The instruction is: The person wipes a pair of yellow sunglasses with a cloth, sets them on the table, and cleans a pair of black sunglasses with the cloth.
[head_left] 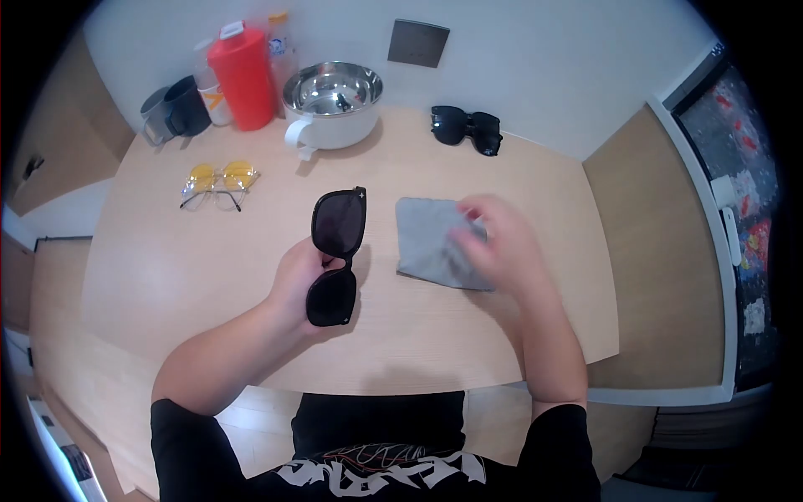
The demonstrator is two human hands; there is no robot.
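Observation:
A pair of black sunglasses (338, 226) is gripped at the middle by my left hand (294, 284), its dark lenses one above the other and raised over the table. My fingers are partly hidden behind the frame. To the right, a grey cloth (427, 238) lies on the table with its lower edge slightly creased. My right hand (506, 251) is over the cloth's right side, blurred by motion, with thumb and fingers apart. Whether the fingertips touch the cloth I cannot tell.
Behind stand a steel-lined white bowl (335, 125), a red jug (243, 79) and dark mugs (187, 109). Yellow-lensed glasses (222, 177) and wire-rimmed glasses lie at left. More black sunglasses (466, 130) lie near the wall. A wooden panel (661, 251) borders the table's right.

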